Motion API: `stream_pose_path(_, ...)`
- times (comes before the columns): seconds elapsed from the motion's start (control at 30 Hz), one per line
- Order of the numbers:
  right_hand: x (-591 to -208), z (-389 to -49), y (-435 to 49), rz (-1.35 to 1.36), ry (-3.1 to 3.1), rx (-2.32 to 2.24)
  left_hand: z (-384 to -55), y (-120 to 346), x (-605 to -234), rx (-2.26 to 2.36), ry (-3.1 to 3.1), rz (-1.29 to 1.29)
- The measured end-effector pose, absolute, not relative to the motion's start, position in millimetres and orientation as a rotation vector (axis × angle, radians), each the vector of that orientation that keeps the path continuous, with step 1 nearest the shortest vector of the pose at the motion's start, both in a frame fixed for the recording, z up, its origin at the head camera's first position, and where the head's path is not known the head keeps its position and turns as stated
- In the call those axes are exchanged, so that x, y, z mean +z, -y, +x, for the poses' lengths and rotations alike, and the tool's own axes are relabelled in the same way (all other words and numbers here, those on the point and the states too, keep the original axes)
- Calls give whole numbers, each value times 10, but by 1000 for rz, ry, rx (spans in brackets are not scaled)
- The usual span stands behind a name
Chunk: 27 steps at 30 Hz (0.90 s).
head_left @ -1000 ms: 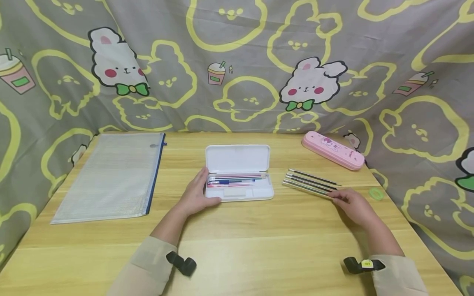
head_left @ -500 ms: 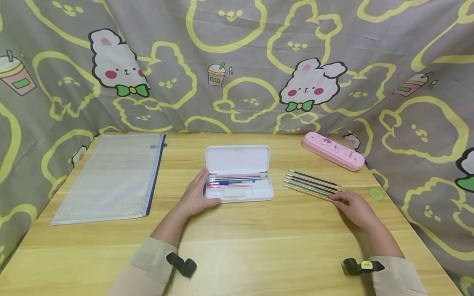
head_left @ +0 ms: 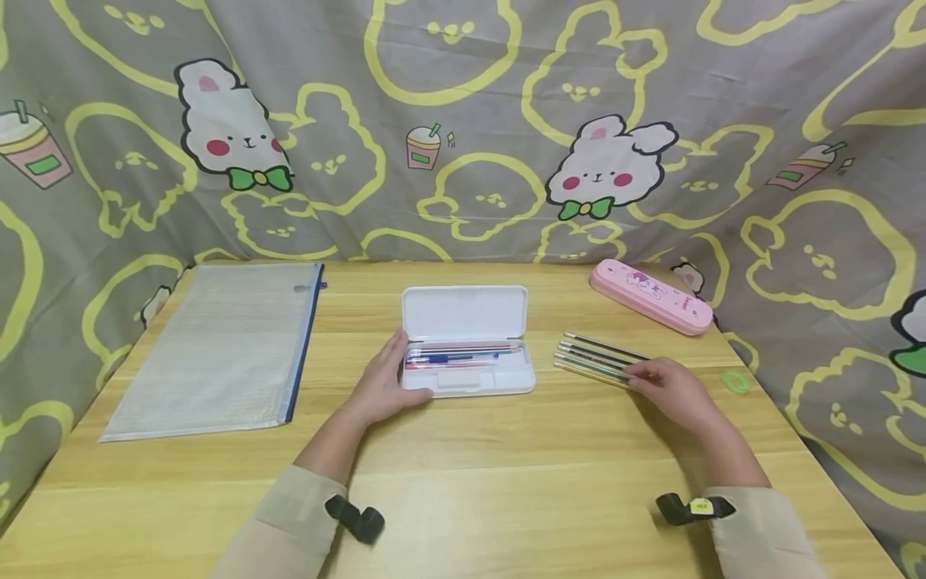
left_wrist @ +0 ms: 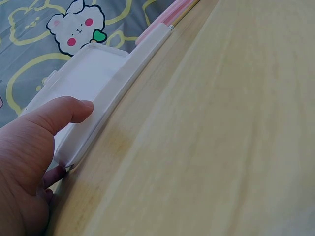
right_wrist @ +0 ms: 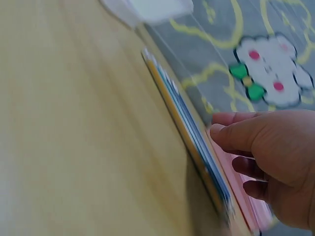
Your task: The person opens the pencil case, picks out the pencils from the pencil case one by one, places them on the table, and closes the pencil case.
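Observation:
At mid-table a white pencil case lies with its lid raised, holding several pencils and pens and a white eraser. My left hand grips the left end of this case, thumb along the front wall, as the left wrist view also shows. To the right, several pencils lie side by side on the wood, eraser ends toward the case. Above their far ends hovers my right hand; in the right wrist view its fingers are loosely bent, with nothing between thumb and forefinger.
A mesh zip pouch with a blue edge lies at the left. A closed pink pencil case is at the back right, and a green ring lies near the right edge. Patterned cloth hangs behind the table.
My right hand has let go of the nearest pencil, which now lies beside the others, and has moved left and slightly up over the pencils. My left hand stays on the white case.

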State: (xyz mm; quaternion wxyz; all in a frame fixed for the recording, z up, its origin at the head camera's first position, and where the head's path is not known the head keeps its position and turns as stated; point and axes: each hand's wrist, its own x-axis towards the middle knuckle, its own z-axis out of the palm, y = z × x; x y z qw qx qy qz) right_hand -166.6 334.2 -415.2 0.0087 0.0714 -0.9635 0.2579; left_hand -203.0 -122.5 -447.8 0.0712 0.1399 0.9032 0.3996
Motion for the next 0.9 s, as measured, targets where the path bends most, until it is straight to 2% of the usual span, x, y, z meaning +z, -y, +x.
stream_pose_path(0.5,-4117,-2199,-2152,498,2982,996,-2031,1232,-4507,1198,-2718,416)
stream_pose_path(0.9,-4151,-2375,-1731,583,3035,889,-2018,1230,-4484,1203,-2721,414)
